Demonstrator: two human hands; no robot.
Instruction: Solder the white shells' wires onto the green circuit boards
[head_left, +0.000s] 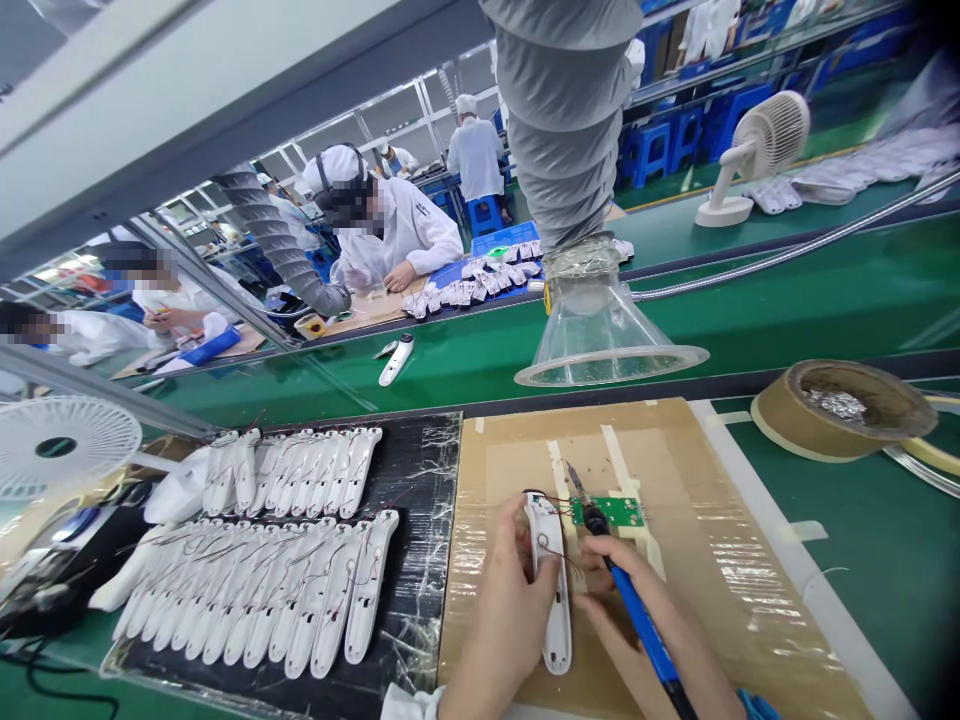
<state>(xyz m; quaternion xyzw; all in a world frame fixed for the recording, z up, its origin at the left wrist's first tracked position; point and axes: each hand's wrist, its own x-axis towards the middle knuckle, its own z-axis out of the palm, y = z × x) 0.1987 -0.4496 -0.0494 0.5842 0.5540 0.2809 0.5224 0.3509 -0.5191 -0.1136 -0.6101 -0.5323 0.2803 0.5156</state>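
My left hand [517,590] is closed around the sides of a white plastic housing [556,630], which lies lengthwise on the cardboard mat [720,590]. Thin dark red wires run from the housing to a small green circuit board [621,511] on its right. In my right hand [637,590] is a blue-handled soldering iron [640,612], gripped near its black collar. The iron's metal tip points up and away, over the left end of the board; whether it touches anything I cannot tell.
Rows of white housings [300,590] with wires lie on a black sheet at left. A clear fume hood [607,345] hangs above the mat's far edge. A tape roll [840,410] with metallic scraps stands at right, a white fan [60,445] at far left. Co-workers [397,230] sit across the line.
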